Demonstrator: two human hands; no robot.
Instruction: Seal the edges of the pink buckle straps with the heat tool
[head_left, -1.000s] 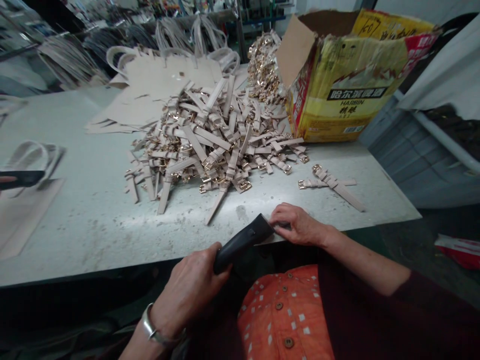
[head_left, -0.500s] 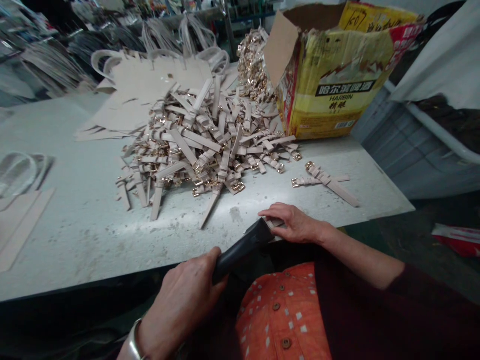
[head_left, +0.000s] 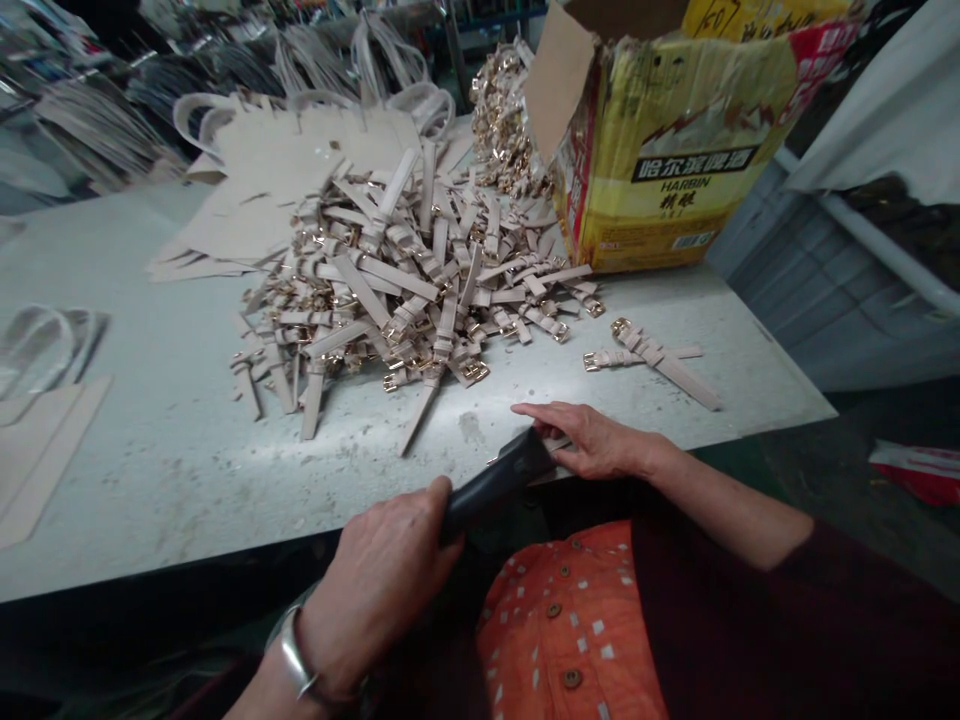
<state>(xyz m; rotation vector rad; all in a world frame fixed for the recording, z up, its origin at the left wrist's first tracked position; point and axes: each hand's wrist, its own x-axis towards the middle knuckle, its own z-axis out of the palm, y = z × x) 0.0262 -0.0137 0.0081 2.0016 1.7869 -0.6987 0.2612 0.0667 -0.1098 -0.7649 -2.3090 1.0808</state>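
Observation:
My left hand (head_left: 394,565), with a silver bangle at the wrist, is wrapped round the handle of a dark tool (head_left: 491,485). The far end of the tool reaches the fingers of my right hand (head_left: 592,440) at the table's front edge. A pale strap (head_left: 556,443) is pinched in my right hand, partly hidden by the fingers and the tool. Beyond my hands lies a large heap of beige buckle straps (head_left: 405,290). Two more straps (head_left: 660,362) cross each other on the table (head_left: 180,430), right of the heap.
A yellow cardboard box (head_left: 675,150) stands at the back right, beside a pile of gold buckles (head_left: 506,120). Beige bag panels (head_left: 262,180) lie behind the heap, others (head_left: 45,450) at the left. A grey bin (head_left: 810,290) stands past the right edge.
The dark tool and my left hand have moved slightly up and to the right. The view has shifted a little. My right hand still pinches the strap beside the tool's end.

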